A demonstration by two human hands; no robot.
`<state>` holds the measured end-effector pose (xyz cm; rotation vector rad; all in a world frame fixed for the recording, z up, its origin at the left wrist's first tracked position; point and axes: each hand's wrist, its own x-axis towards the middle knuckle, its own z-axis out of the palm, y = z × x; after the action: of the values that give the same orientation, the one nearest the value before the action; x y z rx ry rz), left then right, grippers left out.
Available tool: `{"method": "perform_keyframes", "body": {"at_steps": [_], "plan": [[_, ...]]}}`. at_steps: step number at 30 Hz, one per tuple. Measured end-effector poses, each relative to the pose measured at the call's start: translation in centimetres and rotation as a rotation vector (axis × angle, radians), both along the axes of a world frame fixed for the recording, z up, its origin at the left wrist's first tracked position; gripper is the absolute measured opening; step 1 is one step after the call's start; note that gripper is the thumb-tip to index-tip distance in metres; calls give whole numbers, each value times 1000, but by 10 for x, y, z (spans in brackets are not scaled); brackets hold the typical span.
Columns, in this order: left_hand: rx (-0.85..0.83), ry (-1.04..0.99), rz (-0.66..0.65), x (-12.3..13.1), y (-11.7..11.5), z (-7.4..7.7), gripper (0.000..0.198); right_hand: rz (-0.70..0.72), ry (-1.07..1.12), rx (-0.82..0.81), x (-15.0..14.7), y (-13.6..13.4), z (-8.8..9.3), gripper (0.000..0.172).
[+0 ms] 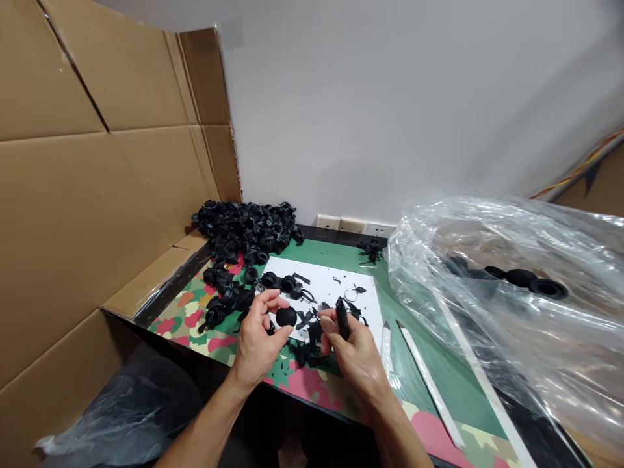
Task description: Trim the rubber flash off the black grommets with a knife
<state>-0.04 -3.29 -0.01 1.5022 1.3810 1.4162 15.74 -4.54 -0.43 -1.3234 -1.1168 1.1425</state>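
My left hand [259, 344] is closed around the edge of a small round black ribbed rubber part [286, 316], pinched between thumb and fingers above the white sheet [280, 266]. To its right, my right hand [358, 354] grips a slim black tool [342, 318] that points up and away; its working end cannot be made out. The two hands are apart. Black rubber scraps [308, 351] lie between and below them on the sheet and the patterned mat. Just beyond my left hand sit several more black rubber parts [287, 284], some with strips still attached.
A large heap of black rubber parts [248, 227] stands at the back left by a cardboard wall [146, 175]. On the right, a clear plastic bag [487, 234] holds several black rings. Two white-wrapped sticks [431, 383] lie near my right hand. Sockets [351, 225] line the wall.
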Motion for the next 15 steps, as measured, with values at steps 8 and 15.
{"method": "perform_keyframes", "body": {"at_steps": [8,15], "plan": [[67,257,-249,8,13,19,50,28,-138,122,13,3,7,34],[171,1011,-106,-9,75,39,18,-371,-505,259,103,17,58,31]]}}
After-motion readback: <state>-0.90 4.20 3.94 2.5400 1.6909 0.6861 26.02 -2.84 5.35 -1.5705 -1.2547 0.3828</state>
